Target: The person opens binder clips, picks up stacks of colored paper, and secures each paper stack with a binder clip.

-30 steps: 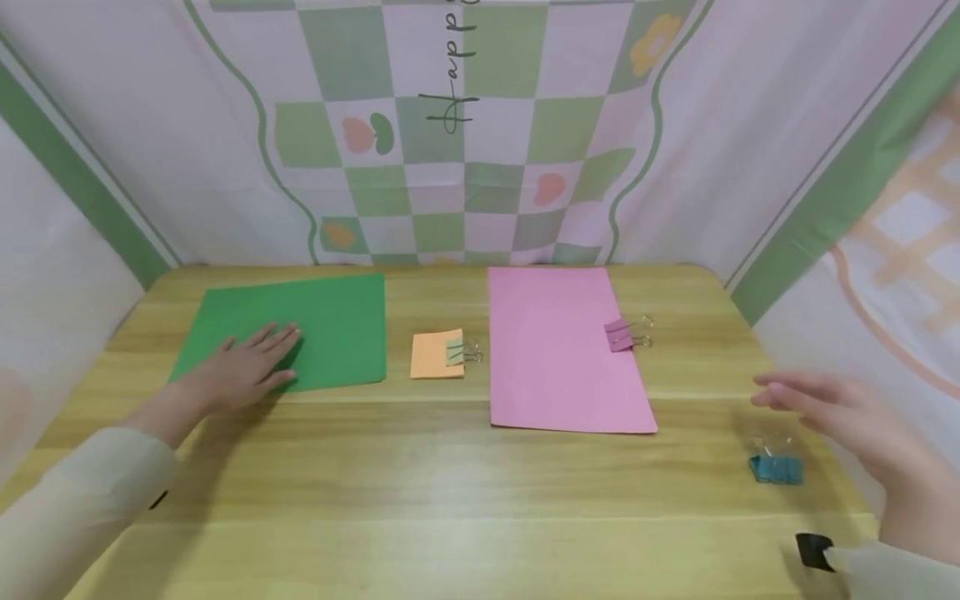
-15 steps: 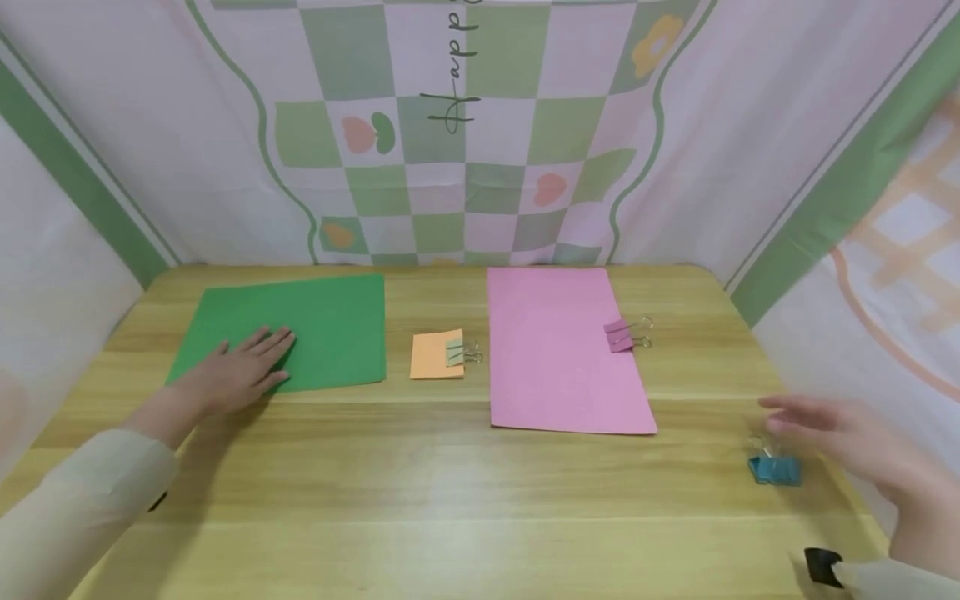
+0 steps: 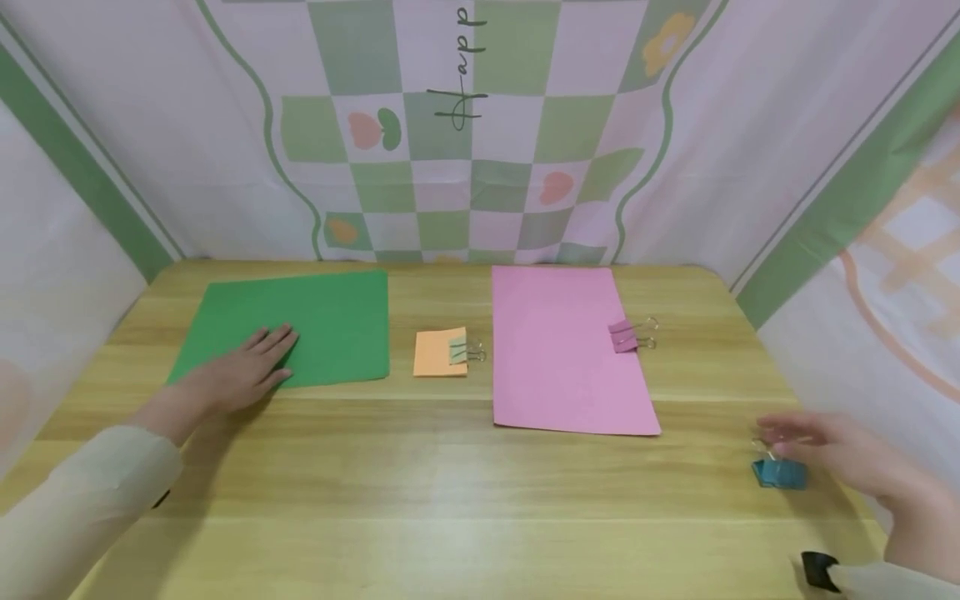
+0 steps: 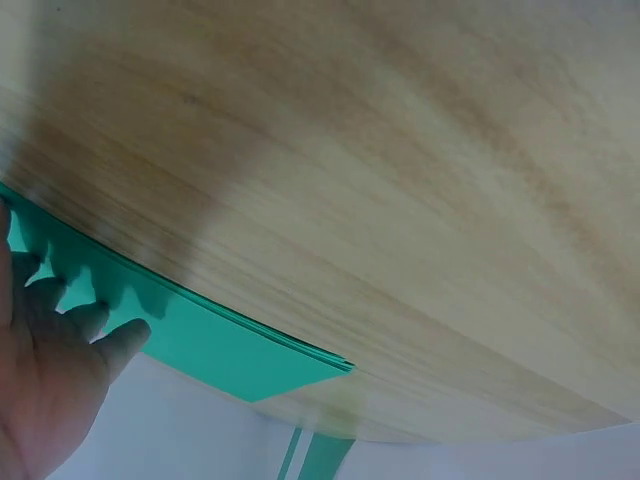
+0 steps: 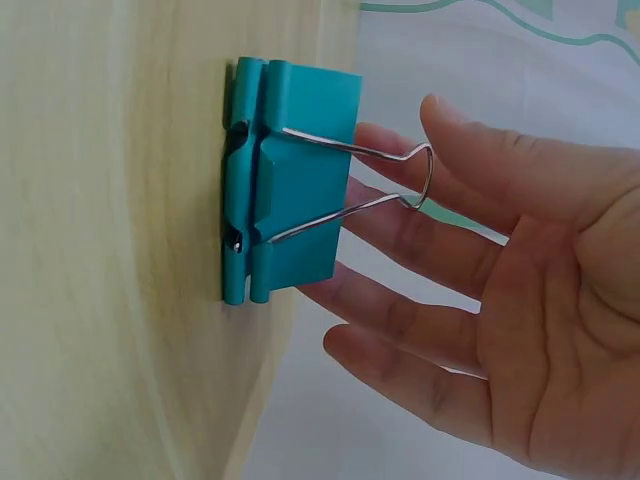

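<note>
On the table (image 3: 450,483), the left hand (image 3: 238,373) lies flat on green paper (image 3: 341,329), the right hand (image 5: 545,300) loose beside a blue clip (image 5: 312,185).

Sideways lettering (image 3: 462,83) on checked backdrop cloth (image 3: 504,125): "Happ".

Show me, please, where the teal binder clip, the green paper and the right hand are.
Teal binder clip (image 5: 312,182): right wrist view, on the flat side of its body.
Green paper (image 3: 326,325): head view, on its bare upper face.
Right hand (image 5: 540,285): right wrist view, on the palm.
</note>
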Available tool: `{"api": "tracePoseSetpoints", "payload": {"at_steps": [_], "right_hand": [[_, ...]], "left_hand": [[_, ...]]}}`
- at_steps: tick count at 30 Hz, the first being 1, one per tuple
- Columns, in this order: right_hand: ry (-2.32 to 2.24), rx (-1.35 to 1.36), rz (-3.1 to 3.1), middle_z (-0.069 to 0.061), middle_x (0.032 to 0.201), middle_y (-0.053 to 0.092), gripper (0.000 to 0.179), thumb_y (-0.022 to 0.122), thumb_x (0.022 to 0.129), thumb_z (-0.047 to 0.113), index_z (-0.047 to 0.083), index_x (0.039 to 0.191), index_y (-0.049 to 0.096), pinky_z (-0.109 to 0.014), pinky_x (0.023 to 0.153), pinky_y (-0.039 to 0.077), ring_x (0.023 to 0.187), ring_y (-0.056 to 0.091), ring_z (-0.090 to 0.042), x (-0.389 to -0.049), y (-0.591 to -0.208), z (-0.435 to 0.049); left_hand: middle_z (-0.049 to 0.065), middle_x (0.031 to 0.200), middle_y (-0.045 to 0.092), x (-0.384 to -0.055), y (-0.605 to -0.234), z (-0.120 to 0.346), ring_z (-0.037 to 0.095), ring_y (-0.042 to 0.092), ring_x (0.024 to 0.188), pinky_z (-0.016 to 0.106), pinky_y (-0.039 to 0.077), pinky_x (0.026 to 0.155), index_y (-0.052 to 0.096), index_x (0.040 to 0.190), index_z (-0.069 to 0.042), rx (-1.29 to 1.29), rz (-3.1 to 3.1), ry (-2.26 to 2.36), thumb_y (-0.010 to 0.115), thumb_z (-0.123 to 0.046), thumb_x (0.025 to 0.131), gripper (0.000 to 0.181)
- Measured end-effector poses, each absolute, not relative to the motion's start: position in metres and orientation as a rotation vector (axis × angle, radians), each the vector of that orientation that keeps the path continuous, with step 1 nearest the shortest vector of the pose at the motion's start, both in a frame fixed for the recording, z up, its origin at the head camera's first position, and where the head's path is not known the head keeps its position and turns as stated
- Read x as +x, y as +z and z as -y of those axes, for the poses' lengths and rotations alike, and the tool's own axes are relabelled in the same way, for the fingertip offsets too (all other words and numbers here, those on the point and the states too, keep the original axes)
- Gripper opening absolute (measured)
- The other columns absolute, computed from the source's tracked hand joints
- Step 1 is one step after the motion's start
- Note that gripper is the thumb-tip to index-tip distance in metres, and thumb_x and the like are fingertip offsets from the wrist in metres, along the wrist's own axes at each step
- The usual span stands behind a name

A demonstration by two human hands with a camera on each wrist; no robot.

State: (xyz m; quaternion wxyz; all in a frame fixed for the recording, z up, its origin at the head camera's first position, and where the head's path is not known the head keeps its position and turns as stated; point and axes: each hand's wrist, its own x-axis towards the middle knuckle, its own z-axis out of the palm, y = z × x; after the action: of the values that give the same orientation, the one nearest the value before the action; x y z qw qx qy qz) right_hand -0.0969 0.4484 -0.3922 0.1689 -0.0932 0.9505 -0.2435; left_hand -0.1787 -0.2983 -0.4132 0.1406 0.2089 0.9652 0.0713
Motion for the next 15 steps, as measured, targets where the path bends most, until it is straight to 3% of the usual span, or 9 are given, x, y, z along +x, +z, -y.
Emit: {"api": "tracePoseSetpoints", "payload": {"at_steps": [5,12,15], "right_hand": [[-0.685,-0.295,-2.736,0.034,0.100,0.062,0.031,0.062,0.096,0.008,-0.012,0.119,0.062,-0.011,0.069,0.045,0.087,0.053,0.018,-0.0975,-0.3928,-0.4499],[-0.620,-0.295,-2.853,0.022,0.087,0.068,0.010,0.066,0.091,0.002,0.000,0.097,0.073,-0.013,0.067,0.045,0.082,0.051,0.018,-0.0994,-0.3999,-0.4544],[-0.635,-0.299,-2.874,0.022,0.083,0.067,0.008,0.066,0.090,-0.001,-0.001,0.093,0.073,-0.012,0.066,0.045,0.079,0.050,0.018,-0.0988,-0.3999,-0.4538]], "left_hand": [[0.034,0.161,0.010,-0.1807,-0.4171,0.3012,0.064,0.008,0.141,0.072,0.017,0.114,0.016,0.155,0.007,0.616,-2.768,0.297,0.039,-0.034,0.108,0.067],[0.032,0.162,0.009,-0.1806,-0.4196,0.3003,0.062,0.006,0.143,0.071,0.016,0.115,0.014,0.156,0.006,0.601,-2.769,0.290,0.038,-0.034,0.108,0.067],[0.032,0.162,0.008,-0.1806,-0.4210,0.3003,0.062,0.005,0.143,0.071,0.015,0.115,0.014,0.156,0.006,0.597,-2.771,0.289,0.038,-0.033,0.108,0.066]]}}
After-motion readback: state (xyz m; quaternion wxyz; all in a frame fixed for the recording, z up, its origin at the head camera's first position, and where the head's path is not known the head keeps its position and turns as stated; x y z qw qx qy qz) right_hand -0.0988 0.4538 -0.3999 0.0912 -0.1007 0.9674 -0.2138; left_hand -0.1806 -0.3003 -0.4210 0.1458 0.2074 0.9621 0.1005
